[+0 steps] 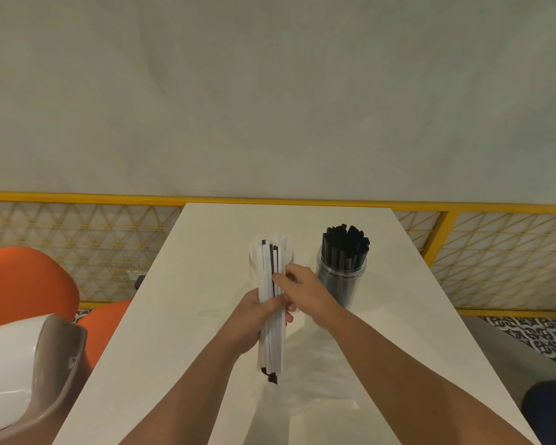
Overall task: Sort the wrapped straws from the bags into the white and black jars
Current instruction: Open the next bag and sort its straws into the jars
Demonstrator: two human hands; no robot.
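My left hand (257, 319) grips a bundle of wrapped straws (270, 342), mostly white with a few black ones mixed in, held upright over the table. My right hand (302, 287) pinches a black straw near the upper part of the bundle. Behind the bundle stands the white jar (254, 252), largely hidden, with white straws in it. To the right stands a clear jar (341, 277) filled with black straws (345, 244). A clear plastic bag (321, 374) lies flat on the table under my right forearm.
The white table (190, 316) runs away from me to a yellow-framed lattice partition (495, 261). Orange seats (23, 284) and a white-and-tan chair (29, 374) stand to the left. Patterned floor tiles show at the right.
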